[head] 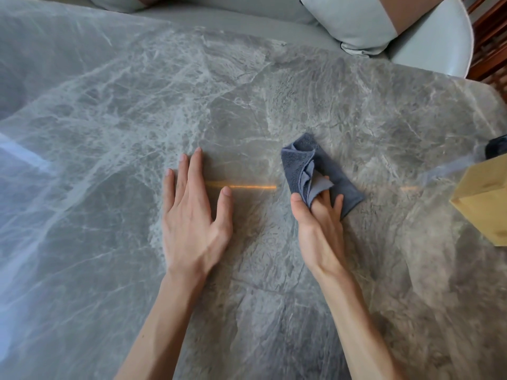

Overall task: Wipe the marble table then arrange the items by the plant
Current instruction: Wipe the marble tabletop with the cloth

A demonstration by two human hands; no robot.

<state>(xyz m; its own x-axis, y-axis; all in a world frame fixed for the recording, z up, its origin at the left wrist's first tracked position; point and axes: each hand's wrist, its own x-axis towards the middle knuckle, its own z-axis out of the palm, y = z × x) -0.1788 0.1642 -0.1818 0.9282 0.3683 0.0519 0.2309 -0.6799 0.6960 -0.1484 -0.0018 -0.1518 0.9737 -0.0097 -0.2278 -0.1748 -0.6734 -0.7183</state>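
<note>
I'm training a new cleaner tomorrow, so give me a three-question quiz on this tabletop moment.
1. True or false: the left hand lies flat on the grey veined marble table.
2. Which hand holds the folded blue-grey terry cloth? A left, B right, C neither.
3. Fill in: the light wooden box stands on the person's ____ side.
Key: 1 true; 2 B, the right hand; 3 right.

The desk [274, 105] is grey marble with white veining. The cloth [299, 165] is slate blue. A box [485, 204] at the right edge is pale wood-yellow.
</note>
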